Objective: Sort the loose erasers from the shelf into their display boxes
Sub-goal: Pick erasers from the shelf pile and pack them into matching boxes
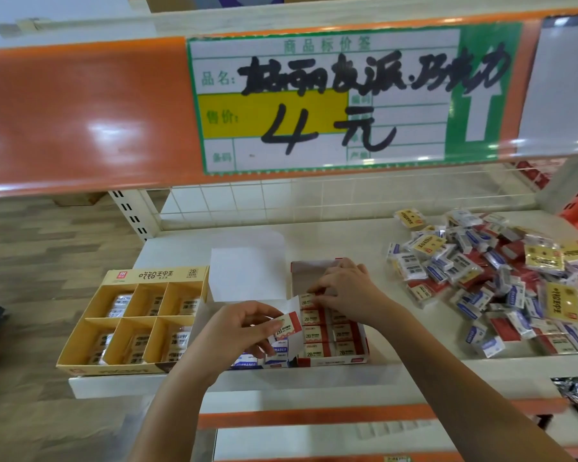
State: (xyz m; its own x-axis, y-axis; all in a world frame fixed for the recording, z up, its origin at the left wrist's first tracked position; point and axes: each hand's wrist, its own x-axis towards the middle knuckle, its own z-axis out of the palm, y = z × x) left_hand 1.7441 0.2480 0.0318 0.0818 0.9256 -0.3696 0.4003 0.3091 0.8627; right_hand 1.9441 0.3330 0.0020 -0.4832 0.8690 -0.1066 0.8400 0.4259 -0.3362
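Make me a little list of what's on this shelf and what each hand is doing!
left hand: holds a red-and-white eraser above the boxes
right hand: fingertips on an eraser in the back row of the red box
red box: rows of 2B erasers, near rows filled
yellow box: six compartments with wrapped erasers
loose pile: mixed red, blue and yellow erasers, on the right
price sign: reads 4 元

Red-white eraser [286, 323] held above half-filled red box [331, 360].
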